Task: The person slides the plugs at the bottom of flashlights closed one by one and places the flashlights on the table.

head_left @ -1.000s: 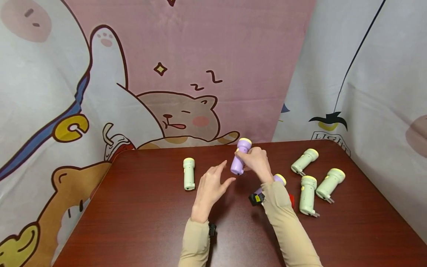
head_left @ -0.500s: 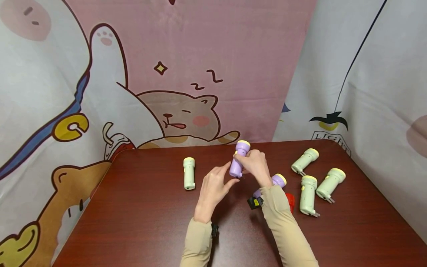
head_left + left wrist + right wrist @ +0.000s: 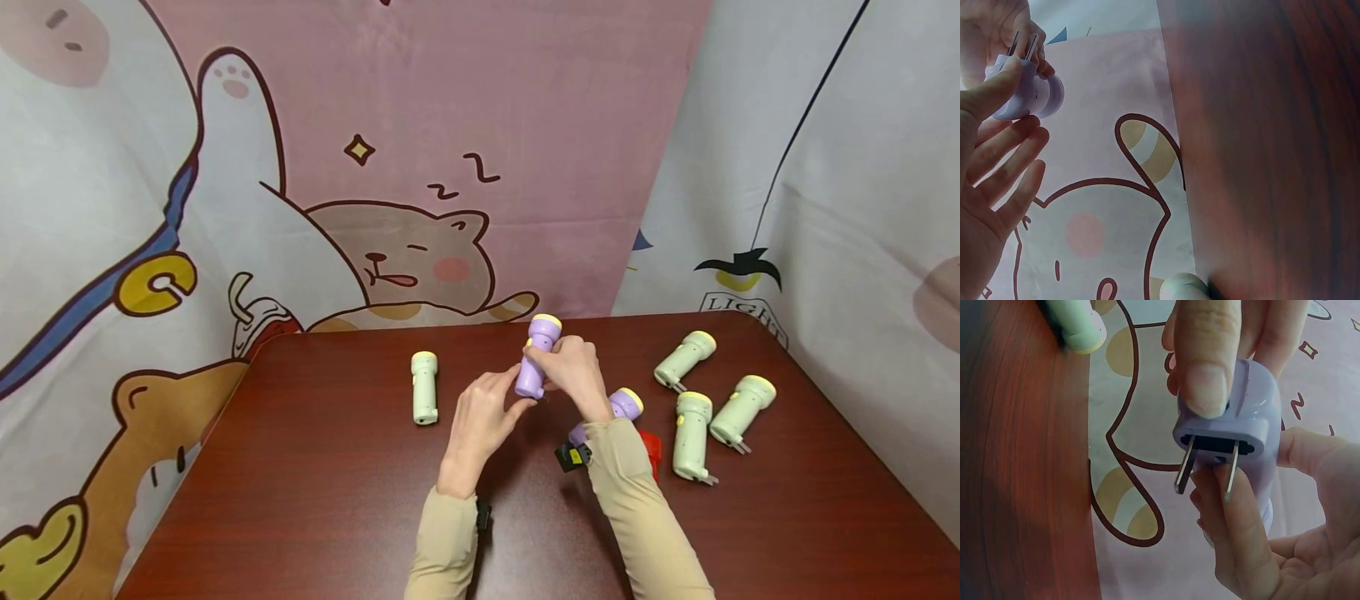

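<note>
- Purple flashlight (image 3: 531, 379): located just right of the frame's center in the head view, held above the table, tilted, with its yellow-rimmed lens end uppermost.
- Two metal prongs (image 3: 1232, 469): project from the tail end of this flashlight.
- Right hand (image 3: 576, 371): grips the barrel from the right, thumb across the front and fingers curled behind.
- Left hand (image 3: 480, 421): pinches the tail end between thumb and forefinger; the remaining fingers extend loosely in the left wrist view.
- Second purple flashlight (image 3: 625, 405): lies on the table near the right wrist, partly covered by it.
- Red object (image 3: 651, 454): partly hidden by the right sleeve (image 3: 645, 508); its type cannot be determined.
- Three pale green flashlights (image 3: 691, 435): lie at the right of the frame, prongs extended.
- Single pale green flashlight (image 3: 424, 392): lies left of the left hand, lens end toward the table's far edge.
- Table (image 3: 322, 500): dark reddish-brown, across the lower frame.
- Cartoon-printed backdrop (image 3: 570, 125): fills the upper frame.
</note>
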Tool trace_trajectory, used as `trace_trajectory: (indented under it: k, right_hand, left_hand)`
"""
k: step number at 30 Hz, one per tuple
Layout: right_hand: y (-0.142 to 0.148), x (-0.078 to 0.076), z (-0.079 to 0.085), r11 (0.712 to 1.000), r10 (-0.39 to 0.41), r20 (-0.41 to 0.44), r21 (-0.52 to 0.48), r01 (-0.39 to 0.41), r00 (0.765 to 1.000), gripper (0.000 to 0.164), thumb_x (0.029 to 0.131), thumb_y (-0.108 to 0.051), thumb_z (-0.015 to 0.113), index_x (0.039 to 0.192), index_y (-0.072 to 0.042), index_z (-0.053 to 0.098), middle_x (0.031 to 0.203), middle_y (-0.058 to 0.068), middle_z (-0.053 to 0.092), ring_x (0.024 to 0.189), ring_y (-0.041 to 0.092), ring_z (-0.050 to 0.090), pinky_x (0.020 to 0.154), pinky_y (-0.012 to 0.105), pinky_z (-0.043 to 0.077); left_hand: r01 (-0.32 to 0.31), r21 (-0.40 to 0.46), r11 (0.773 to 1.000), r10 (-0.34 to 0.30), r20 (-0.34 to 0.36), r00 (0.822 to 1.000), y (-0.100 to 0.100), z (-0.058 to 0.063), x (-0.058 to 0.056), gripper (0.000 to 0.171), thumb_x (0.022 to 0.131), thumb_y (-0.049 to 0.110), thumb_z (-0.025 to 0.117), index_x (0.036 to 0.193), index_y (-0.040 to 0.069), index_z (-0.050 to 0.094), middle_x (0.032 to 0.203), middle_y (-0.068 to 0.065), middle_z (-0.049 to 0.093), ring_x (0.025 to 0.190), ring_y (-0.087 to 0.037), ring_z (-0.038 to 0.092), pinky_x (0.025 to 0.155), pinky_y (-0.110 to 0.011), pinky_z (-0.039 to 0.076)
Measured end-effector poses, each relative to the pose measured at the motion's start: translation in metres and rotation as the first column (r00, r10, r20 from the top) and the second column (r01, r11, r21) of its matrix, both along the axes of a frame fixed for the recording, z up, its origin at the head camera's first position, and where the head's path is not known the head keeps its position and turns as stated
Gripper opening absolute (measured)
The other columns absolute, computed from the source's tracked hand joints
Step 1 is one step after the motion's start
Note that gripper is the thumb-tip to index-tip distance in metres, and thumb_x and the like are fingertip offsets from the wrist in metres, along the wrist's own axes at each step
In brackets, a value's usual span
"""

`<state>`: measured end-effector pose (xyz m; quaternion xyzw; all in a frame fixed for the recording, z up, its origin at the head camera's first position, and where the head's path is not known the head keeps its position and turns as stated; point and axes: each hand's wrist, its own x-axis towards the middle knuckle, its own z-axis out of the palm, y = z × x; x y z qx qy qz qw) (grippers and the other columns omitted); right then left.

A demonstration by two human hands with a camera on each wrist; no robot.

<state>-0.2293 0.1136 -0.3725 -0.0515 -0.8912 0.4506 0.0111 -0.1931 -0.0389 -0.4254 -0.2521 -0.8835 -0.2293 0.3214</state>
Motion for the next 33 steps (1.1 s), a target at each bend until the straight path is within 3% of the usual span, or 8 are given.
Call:
trace_trajectory:
  k: [18,25,33]
  right_hand:
    - [-0.005,0.003,-0.003,0.999,-0.014,-0.001,0.042,0.014,1.0,0.04,0.082,-0.043,0.064,0.072,-0.004,0.062,0.073,0.015,0.07,0.067,0.027,0.072,0.052,0.025,0.053]
    - [-0.009,0.005,-0.003,0.996,-0.019,-0.027,0.091,0.021,0.999,0.041,0.081,-0.045,0.065,0.068,-0.006,0.061,0.065,0.008,0.067,0.055,0.019,0.068,0.05,0.024,0.05]
    - [-0.011,0.005,-0.004,0.994,-0.022,-0.036,0.108,0.025,0.999,0.042,0.081,-0.045,0.065,0.064,-0.007,0.058,0.062,0.007,0.066,0.059,0.022,0.069,0.049,0.024,0.048]
  left_hand:
    - [-0.003,-0.001,1.0,0.003,-0.015,1.0,-0.003,-0.001,-0.001,0.046,0.072,0.028,0.082,0.112,0.007,0.07,0.09,-0.004,0.075,0.08,-0.015,0.069,0.071,-0.028,0.055]
    - [0.006,0.018,1.0,-0.005,-0.032,0.999,-0.006,-0.004,-0.001,0.046,0.072,0.027,0.083,0.11,0.006,0.071,0.088,-0.004,0.075,0.077,-0.015,0.07,0.068,-0.028,0.055]
    - [0.011,0.012,1.0,-0.01,-0.049,0.999,-0.007,-0.005,-0.002,0.044,0.071,0.027,0.083,0.108,0.007,0.072,0.087,-0.003,0.075,0.077,-0.013,0.069,0.068,-0.027,0.055]
